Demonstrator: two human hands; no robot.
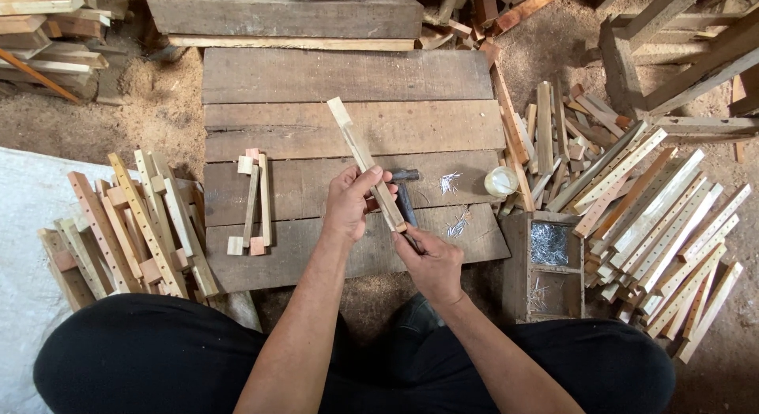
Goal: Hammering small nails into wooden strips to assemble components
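On plank platform [348,129], centre: left hand [352,204] clamped around middle of long wood slat [365,162], slat angled away, near end resting by right hand. Right hand [431,260] pinched at slat's near end, fingers together on small block or nail there, cannot tell which. Hammer [405,189] lies just beside slat, head touching planks. Loose nails [451,183] scattered near; nail box [549,248] at right. Judged step: fitting end piece to slat. Next move calls for steady slat and free hand for hammer.
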